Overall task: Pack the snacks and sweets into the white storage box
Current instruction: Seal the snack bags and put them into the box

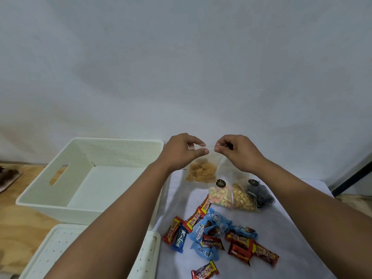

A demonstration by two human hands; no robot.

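A clear bag of orange-brown chips (pixel 201 171) stands upright at the back of the white cloth. My left hand (pixel 181 152) and my right hand (pixel 235 152) both pinch its top edge, close together. The white storage box (pixel 50 196) sits open and empty to the left. In front of the chips bag lie three more clear bags: pastel sweets (pixel 219 195), yellow nuts (pixel 242 199) and dark pieces (pixel 260 195). Several red and blue wrapped chocolate bars (pixel 217 234) are scattered nearer to me.
The box's white dotted lid (pixel 149 256) lies flat at the lower left, partly under my left forearm. A wooden surface (pixel 18 228) shows left of the cloth. A pale wall fills the background, with a dark strip at the far right.
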